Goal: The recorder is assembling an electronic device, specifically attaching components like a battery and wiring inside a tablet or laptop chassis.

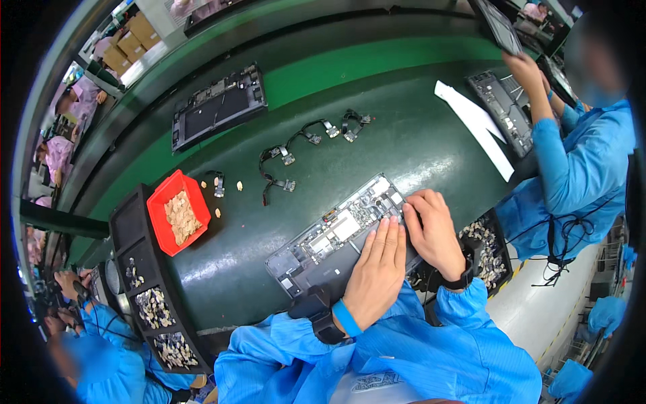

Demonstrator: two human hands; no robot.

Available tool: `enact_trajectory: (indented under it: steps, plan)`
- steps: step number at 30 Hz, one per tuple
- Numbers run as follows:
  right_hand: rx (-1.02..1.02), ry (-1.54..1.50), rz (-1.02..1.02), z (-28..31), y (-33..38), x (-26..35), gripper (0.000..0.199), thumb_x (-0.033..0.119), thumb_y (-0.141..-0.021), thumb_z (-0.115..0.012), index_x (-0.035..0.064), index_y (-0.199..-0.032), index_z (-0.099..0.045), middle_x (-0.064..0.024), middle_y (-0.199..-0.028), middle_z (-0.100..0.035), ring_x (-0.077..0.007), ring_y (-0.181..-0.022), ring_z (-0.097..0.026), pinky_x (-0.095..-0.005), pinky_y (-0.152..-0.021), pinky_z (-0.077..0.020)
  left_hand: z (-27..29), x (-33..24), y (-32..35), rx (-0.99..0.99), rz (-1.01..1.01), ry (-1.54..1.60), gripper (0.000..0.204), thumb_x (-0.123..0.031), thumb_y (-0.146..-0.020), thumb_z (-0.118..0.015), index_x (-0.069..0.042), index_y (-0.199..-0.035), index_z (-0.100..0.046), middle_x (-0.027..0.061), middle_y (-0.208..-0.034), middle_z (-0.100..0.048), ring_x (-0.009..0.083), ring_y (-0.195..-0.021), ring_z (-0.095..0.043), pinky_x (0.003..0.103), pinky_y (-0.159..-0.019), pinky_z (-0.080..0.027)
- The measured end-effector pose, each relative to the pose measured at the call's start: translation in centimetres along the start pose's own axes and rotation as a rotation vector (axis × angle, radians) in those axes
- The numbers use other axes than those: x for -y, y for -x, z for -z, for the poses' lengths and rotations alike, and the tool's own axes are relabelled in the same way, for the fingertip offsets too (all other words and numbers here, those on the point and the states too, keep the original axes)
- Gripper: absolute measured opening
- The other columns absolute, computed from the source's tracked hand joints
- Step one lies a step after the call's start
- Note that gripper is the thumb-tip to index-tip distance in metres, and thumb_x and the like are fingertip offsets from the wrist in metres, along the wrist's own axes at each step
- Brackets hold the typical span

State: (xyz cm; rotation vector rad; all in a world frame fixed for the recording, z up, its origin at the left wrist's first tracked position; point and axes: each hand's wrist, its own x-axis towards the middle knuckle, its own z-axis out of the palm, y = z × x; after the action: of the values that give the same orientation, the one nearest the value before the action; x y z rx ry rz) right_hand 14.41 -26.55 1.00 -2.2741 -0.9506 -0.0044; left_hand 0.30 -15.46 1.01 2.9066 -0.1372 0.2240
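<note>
An uncovered laptop base (344,227) lies at a slant on the green bench in front of me, its circuit board and dark battery area exposed. My left hand (377,276) lies flat across its near side, fingers stretched out and holding nothing. At the right end of the base, my right hand (434,229) has bent fingers and its thumb against the edge; the fingertips are partly hidden. Beyond the base, several small parts with black cables (288,158) lie in a loose row.
A red bin (196,195) of tan pieces sits on a black compartment tray (132,236) holding small parts. Another open laptop base (219,108) stands farther back. A white strip (474,124) lies at right, near a co-worker in blue (585,161). Another parts tray (484,249) is by my right wrist.
</note>
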Motion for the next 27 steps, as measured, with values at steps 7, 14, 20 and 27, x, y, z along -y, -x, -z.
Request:
enact_trajectory:
  steps: [7,14,20,27]
  plan:
    - [0.322,-0.927,-0.319,2.0,1.2,-0.7,0.030,0.014,-0.106,-0.059,0.0038,-0.134,-0.054,-0.0068,-0.108,-0.072,-0.0092,-0.096,-0.063,-0.0275,-0.082,-0.0519,2.5,0.5,0.2,-0.069,-0.032,0.313,0.092,-0.022,-0.082,-0.076,0.010,-0.155,-0.032,0.0356,-0.154,-0.040,0.0455,-0.146,-0.041,0.050,-0.122,-0.034]
    - [0.056,-0.673,-0.362,6.1,-1.7,1.1,0.028,0.014,-0.098,-0.068,0.0112,-0.126,-0.064,0.0098,-0.085,-0.057,-0.0017,-0.076,-0.049,-0.0198,-0.068,-0.0397,9.0,3.1,2.2,-0.212,-0.007,0.865,0.095,-0.023,-0.084,-0.085,0.005,-0.158,-0.032,0.0308,-0.155,-0.044,0.0418,-0.143,-0.047,0.044,-0.114,-0.045]
    - [-0.203,-0.863,-0.326,8.1,-20.5,-6.4,0.044,0.018,-0.102,-0.064,0.0004,-0.141,-0.058,-0.0067,-0.118,-0.071,-0.0147,-0.106,-0.067,-0.0302,-0.088,-0.0531,9.9,7.3,9.0,-0.576,0.155,1.011,0.078,-0.012,-0.084,-0.082,0.004,-0.151,-0.045,0.0236,-0.143,-0.060,0.0372,-0.135,-0.058,0.048,-0.116,-0.043]
    - [-0.386,0.260,-0.115,3.2,-39.9,-18.9,0.045,0.029,-0.098,-0.069,0.0032,-0.134,-0.064,-0.0114,-0.119,-0.073,-0.0295,-0.112,-0.068,-0.0402,-0.097,-0.0530,3.6,9.7,14.8,-0.687,0.578,0.694,0.048,-0.007,-0.084,-0.079,-0.005,-0.130,-0.067,0.0127,-0.116,-0.074,0.0295,-0.112,-0.071,0.045,-0.104,-0.050]
